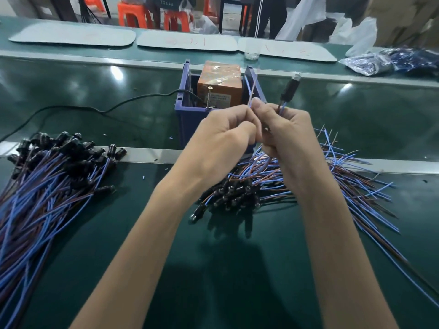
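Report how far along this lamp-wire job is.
Partway, apparently. Done, likely: the neat pile of wired lamps on the left. In hand: a single lamp, its leads gripped by the left hand and right hand. Left: the tangled heap beneath them.

Both bare forearms come up from the lower edge and converge toward the middle, wrists nearly straight. The left hand (225,136) and the right hand (288,136) meet thumb side to thumb side, held raised, backs toward the camera. The fingers of both are curled, and thumbs and forefingers pinch thin blue and brown wires (250,91) that stick up where the hands touch.
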`<action>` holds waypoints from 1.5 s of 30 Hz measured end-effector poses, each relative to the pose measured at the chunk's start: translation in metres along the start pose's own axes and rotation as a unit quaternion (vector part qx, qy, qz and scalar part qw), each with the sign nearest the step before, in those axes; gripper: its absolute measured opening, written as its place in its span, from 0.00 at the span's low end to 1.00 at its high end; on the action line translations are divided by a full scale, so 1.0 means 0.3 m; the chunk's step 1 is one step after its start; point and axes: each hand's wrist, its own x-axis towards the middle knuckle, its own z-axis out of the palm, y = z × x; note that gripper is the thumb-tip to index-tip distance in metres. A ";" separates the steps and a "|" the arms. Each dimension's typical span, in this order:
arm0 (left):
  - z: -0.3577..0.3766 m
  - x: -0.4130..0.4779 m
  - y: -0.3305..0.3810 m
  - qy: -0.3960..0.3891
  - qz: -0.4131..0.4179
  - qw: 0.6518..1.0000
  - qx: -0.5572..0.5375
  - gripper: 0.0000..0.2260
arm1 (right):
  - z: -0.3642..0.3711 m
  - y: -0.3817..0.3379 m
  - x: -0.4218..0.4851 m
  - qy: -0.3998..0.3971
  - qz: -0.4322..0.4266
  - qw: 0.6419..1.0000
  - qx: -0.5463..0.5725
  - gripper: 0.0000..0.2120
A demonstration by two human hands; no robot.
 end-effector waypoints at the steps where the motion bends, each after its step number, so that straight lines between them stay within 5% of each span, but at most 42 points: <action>1: 0.002 -0.003 0.000 -0.014 0.004 1.000 0.003 0.13 | -0.001 0.000 0.000 -0.003 -0.003 1.000 -0.002 0.14; 12: -0.049 -0.002 -0.017 -0.104 -0.018 0.993 0.045 0.10 | -0.011 -0.011 -0.017 -0.046 -0.037 0.998 0.017 0.13; 20: -0.072 0.027 -0.029 0.088 -0.083 0.992 -0.033 0.04 | -0.025 -0.020 -0.024 -0.114 -0.043 0.991 -0.049 0.11; 25: -0.059 0.022 -0.036 0.109 -0.041 0.992 -0.047 0.08 | -0.005 -0.027 -0.038 -0.182 -0.008 0.983 -0.016 0.09; 33: -0.066 0.012 -0.022 0.142 -0.021 0.986 -0.085 0.06 | 0.001 -0.008 -0.022 -0.145 -0.037 0.985 -0.087 0.08; 45: -0.103 0.022 -0.059 0.181 -0.025 0.983 0.004 0.06 | -0.021 -0.001 -0.013 -0.101 -0.026 0.988 -0.110 0.09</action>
